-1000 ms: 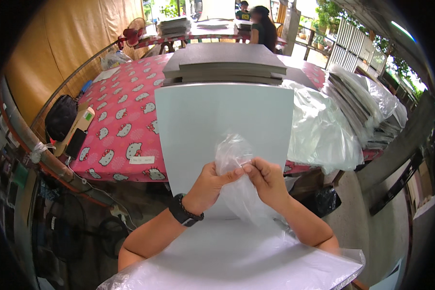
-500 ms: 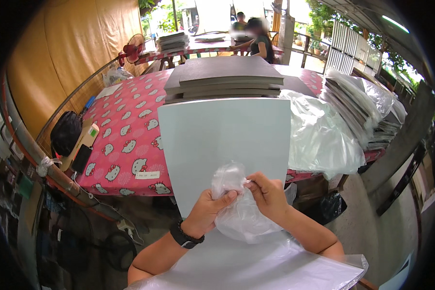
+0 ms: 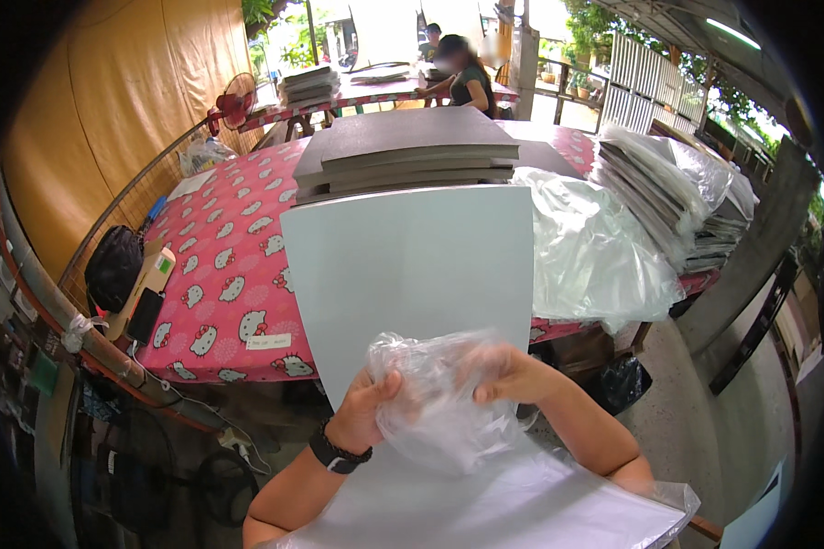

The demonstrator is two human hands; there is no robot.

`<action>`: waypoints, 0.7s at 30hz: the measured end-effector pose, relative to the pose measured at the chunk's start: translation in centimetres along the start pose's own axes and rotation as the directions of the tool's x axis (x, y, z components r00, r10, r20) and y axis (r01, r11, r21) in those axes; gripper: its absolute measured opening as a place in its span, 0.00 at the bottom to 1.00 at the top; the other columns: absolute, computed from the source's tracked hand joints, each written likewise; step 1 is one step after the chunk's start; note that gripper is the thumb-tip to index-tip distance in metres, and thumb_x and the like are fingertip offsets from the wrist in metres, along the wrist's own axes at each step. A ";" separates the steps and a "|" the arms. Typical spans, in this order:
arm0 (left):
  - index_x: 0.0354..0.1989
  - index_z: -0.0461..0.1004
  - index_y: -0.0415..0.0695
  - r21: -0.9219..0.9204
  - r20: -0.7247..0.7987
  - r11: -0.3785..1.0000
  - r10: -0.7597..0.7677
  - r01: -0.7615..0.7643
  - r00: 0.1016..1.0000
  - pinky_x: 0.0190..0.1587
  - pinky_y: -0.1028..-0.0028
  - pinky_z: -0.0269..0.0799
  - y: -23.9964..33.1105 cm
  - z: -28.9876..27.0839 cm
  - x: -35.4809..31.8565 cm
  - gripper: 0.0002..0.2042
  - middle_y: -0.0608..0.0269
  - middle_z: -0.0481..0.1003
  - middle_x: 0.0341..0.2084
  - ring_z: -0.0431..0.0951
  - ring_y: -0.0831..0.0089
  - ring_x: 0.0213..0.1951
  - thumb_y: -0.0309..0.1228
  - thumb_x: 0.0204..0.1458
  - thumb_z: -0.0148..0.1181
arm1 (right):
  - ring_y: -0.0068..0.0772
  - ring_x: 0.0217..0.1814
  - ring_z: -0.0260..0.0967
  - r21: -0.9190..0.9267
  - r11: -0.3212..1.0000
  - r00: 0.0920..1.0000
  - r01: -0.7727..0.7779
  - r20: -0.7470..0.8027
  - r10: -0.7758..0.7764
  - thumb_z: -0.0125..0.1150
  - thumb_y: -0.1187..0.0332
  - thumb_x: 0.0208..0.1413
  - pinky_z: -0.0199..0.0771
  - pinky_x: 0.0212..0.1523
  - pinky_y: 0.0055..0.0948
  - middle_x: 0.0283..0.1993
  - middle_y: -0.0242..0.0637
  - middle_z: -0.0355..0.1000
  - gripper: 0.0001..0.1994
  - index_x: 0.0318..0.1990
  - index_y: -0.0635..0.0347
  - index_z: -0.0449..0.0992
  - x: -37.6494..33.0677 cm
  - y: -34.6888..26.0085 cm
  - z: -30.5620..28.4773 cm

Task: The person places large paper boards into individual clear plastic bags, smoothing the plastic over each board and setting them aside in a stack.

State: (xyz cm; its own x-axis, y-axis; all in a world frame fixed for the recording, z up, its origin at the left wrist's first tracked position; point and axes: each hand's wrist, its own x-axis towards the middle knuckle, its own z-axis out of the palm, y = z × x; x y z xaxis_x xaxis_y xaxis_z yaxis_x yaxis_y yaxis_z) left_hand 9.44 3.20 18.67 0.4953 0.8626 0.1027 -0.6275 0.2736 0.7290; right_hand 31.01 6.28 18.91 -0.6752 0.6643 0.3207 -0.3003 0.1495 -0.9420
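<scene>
A crumpled clear plastic bag [image 3: 439, 430] is bunched up between my two hands, in front of a large pale board [image 3: 412, 274]. My left hand [image 3: 364, 407] grips the bag's left side, the thumb pressed on top. On the other side my right hand [image 3: 513, 375] holds the film; its fingers are partly covered by plastic and blurred by motion. Below, close to my body, lies a wide white sheet in clear plastic [image 3: 485, 512], with the bag's lower end hanging over it.
Stacked dark grey boards [image 3: 412, 142] stand behind the pale board on a pink patterned table [image 3: 220, 247]. To the right are a heap of clear plastic [image 3: 604, 247] and plastic-wrapped boards [image 3: 655, 183]. A black bag [image 3: 114, 265] sits at left. Another person [image 3: 471, 82] is at a far table.
The bag has been spread wider as my hands moved apart, the right hand's fingers going from a pinch to partly under the film. The view has shifted slightly.
</scene>
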 end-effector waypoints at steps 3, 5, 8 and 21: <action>0.40 0.64 0.43 0.265 -0.188 0.962 -0.012 0.062 0.982 0.31 0.78 0.65 -0.3 -3.9 0.5 0.13 0.70 0.66 0.22 0.67 0.80 0.23 0.35 0.49 0.53 | 0.35 0.34 0.65 0.621 0.775 0.992 0.119 -0.042 -0.118 0.47 0.62 0.53 0.63 0.42 0.44 0.31 0.38 0.66 0.09 0.32 0.57 0.67 -1.2 0.5 -0.2; 0.39 0.64 0.42 0.273 -0.330 0.961 0.058 0.037 0.942 0.27 0.78 0.65 -0.6 -8.8 -0.9 0.11 0.74 0.61 0.17 0.62 0.82 0.17 0.32 0.49 0.52 | 0.26 0.25 0.64 0.850 0.512 0.992 0.123 -0.105 -0.063 0.44 0.62 0.55 0.69 0.38 0.40 0.25 0.33 0.64 0.08 0.33 0.56 0.65 -2.8 -1.1 -1.7; 0.38 0.66 0.42 0.322 -0.529 0.916 0.385 -0.241 0.757 0.20 0.79 0.62 0.2 -17.0 -5.8 0.08 0.78 0.55 0.12 0.53 0.86 0.10 0.30 0.51 0.49 | 0.17 0.18 0.58 0.625 0.607 0.800 0.492 -0.599 -0.032 0.42 0.64 0.55 0.70 0.24 0.23 0.20 0.27 0.59 0.08 0.31 0.55 0.65 -5.8 -2.2 -5.3; 0.25 0.69 0.44 0.990 -0.092 -0.009 0.709 0.140 0.699 0.28 0.71 0.60 5.3 -5.4 -6.0 0.09 0.66 0.66 0.19 0.65 0.73 0.26 0.37 0.46 0.55 | 0.16 0.21 0.63 -0.503 0.863 0.940 -0.040 -0.312 -0.139 0.45 0.70 0.51 0.60 0.21 0.14 0.27 0.29 0.70 0.07 0.32 0.61 0.69 -0.7 -3.0 0.1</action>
State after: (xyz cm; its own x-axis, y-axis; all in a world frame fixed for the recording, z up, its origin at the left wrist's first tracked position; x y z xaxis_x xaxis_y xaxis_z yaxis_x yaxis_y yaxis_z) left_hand -0.10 1.79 18.30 -0.1540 0.8359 0.5267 0.6699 -0.3035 0.6776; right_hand 32.29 5.30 21.50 -0.3828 0.8321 0.4013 0.1068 0.4713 -0.8755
